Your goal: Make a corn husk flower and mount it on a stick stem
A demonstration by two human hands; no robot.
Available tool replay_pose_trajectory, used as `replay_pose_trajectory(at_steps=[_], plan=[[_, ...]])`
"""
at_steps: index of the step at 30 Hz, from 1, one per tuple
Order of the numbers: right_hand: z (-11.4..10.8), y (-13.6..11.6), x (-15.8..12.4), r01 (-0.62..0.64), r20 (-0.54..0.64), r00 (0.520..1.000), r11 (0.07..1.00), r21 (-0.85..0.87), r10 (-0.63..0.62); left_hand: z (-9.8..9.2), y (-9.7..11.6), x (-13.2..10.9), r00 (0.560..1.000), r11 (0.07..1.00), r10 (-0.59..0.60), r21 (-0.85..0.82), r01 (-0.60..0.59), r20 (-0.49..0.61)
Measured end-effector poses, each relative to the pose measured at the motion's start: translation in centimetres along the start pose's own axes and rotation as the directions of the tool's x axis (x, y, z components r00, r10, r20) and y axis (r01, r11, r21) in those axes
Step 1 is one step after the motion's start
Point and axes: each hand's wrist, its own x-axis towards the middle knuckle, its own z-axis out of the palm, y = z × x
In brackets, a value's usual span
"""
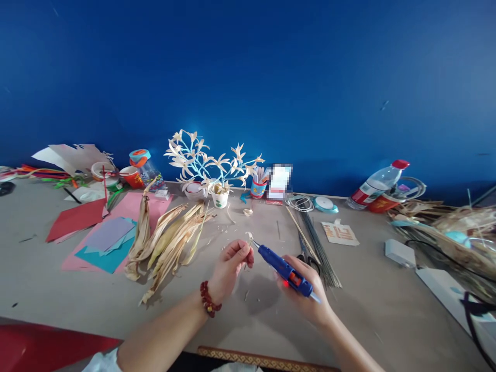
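Note:
My left hand (235, 257) is closed in a pinch around a small pale corn husk petal (249, 236), held upright above the table. My right hand (304, 289) is wrapped round a blue hot glue gun (284, 267), with a glue stick poking out of its rear. The gun's nozzle points left and is right beside the petal; whether they touch I cannot tell. Behind my hands stands a white paper cup (220, 199) with husk flowers (220, 164) on light blue stems. Dried corn husks (176, 237) lie to the left of my left hand.
Coloured paper sheets (110, 237) lie at left. Scissors (308, 256) and thin wires (320, 253) lie just beyond my right hand. A plastic bottle (377, 183) leans at the back right, near a white power strip (445, 294) and black cable. A blue wall (248, 77) closes the back.

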Motion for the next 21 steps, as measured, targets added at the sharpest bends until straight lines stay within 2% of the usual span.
replay_pose_trajectory(at_steps=[21], plan=[[-0.16, 0.01, 0.15, 0.034, 0.006, 0.999, 0.998, -0.046, -0.033, 0.12, 0.21, -0.22, 1.000, 1.000, 0.004, -0.007, -0.003, 0.015]])
